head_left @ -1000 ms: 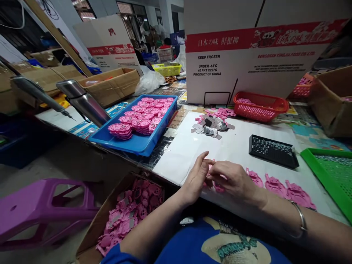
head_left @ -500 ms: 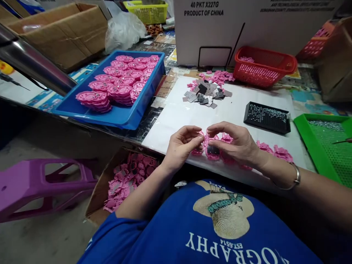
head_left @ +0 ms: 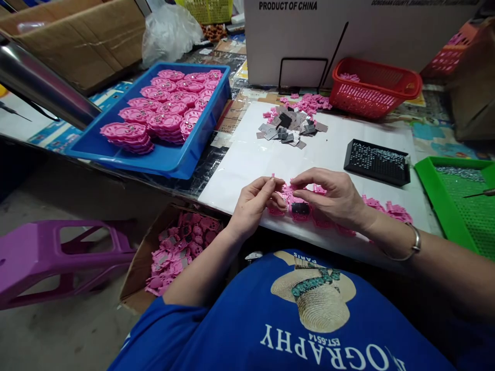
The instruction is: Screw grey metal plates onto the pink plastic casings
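Note:
Thumb and forefinger of my left hand [head_left: 253, 205] are closed on a small pink plastic piece [head_left: 273, 176], whose tip sticks up above them. My right hand [head_left: 334, 201] is bent over a pink plastic casing [head_left: 288, 191] with a dark plate [head_left: 300, 208] in it. A bit of pink shows at the right thumb and fingertip, which are pinched close together; whether it is a loose piece or part of the casing is unclear. More pink casings [head_left: 398, 211] lie in a row along the near edge of the white board [head_left: 232, 178], partly hidden under my right hand.
Beyond my hands lie a heap of grey plates [head_left: 296, 129] and small pink pieces [head_left: 313, 103]. A black tray of screws [head_left: 377, 162], a green tray [head_left: 433, 190] and a red basket [head_left: 377, 93] stand right. Left is a blue tray [head_left: 170, 165] of stacked pink parts; below, a carton [head_left: 133, 281].
My left fingers have come up slightly and now show the small pink piece above them. My right hand stays over the casing, almost unmoved. The view has shifted a little.

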